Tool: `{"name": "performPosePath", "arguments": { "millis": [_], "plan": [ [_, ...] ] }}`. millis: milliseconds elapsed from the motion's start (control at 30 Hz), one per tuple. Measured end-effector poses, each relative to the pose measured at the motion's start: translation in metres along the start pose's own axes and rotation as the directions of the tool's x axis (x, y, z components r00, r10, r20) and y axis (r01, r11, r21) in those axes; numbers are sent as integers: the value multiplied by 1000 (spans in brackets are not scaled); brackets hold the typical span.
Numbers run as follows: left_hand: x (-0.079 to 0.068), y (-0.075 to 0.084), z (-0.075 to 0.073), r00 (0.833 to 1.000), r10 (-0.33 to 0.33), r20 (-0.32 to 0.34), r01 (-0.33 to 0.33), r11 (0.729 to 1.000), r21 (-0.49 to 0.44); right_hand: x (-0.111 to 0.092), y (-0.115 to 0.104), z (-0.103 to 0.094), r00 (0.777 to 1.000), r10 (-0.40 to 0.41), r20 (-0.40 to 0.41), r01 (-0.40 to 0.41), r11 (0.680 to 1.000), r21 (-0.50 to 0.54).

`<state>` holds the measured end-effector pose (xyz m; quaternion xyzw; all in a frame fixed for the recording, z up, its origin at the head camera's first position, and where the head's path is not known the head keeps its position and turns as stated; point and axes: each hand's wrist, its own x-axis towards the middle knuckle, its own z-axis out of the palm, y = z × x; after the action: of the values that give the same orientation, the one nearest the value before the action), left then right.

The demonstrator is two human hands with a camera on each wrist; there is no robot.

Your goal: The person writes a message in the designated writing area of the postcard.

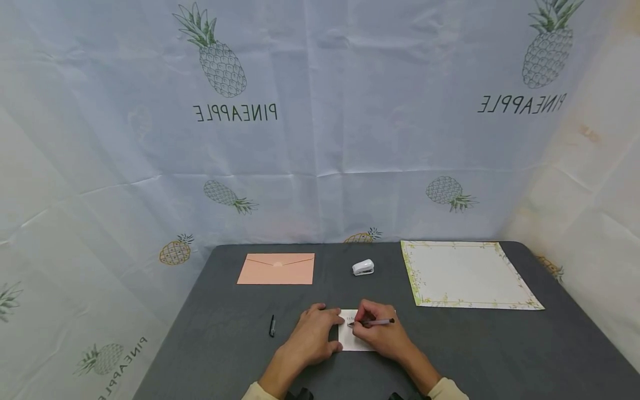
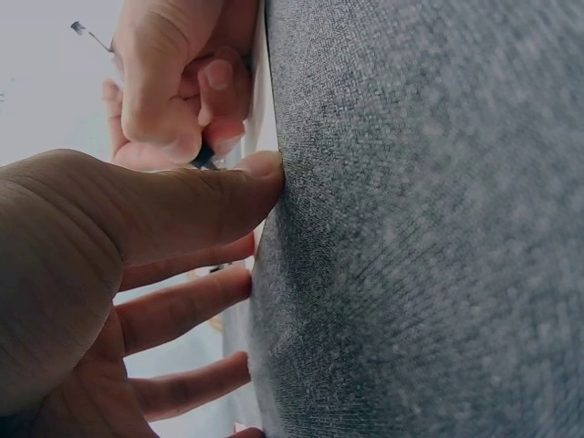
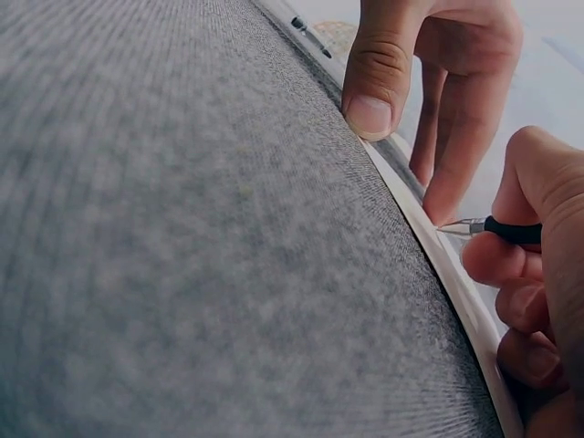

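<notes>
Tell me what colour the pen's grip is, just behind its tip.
Black or nearly so: the grip shows best in the right wrist view.

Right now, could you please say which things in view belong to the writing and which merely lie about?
In use: pen, in the right hand; white paper, touched by the left hand.
Lying about: apparent pen cap, peach envelope, stapler, bordered sheet.

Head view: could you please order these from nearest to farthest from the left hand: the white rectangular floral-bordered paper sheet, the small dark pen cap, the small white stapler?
1. Small dark pen cap: just left of the left hand.
2. Small white stapler: ahead and to the right.
3. White rectangular floral-bordered paper sheet: farther right, past the stapler.
</notes>
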<state>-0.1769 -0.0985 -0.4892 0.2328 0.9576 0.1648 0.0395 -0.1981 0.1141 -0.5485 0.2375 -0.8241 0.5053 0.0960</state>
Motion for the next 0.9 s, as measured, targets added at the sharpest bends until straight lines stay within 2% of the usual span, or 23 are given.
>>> {"name": "performPosePath", "arguments": {
  "millis": [200,400,900],
  "plan": [
    [0,0,0,1000,-6,4,6,1000,-2,-1,2,0,1000,-15,-26,15,1000,6],
    [-1,-1,1,1000,1,1,-1,1000,-8,-3,3,-3,996,17,-87,-17,1000,-1],
    [0,0,0,1000,-1,6,1,1000,-1,-2,1,-7,996,85,-27,-85,996,-10]
  ]
}}
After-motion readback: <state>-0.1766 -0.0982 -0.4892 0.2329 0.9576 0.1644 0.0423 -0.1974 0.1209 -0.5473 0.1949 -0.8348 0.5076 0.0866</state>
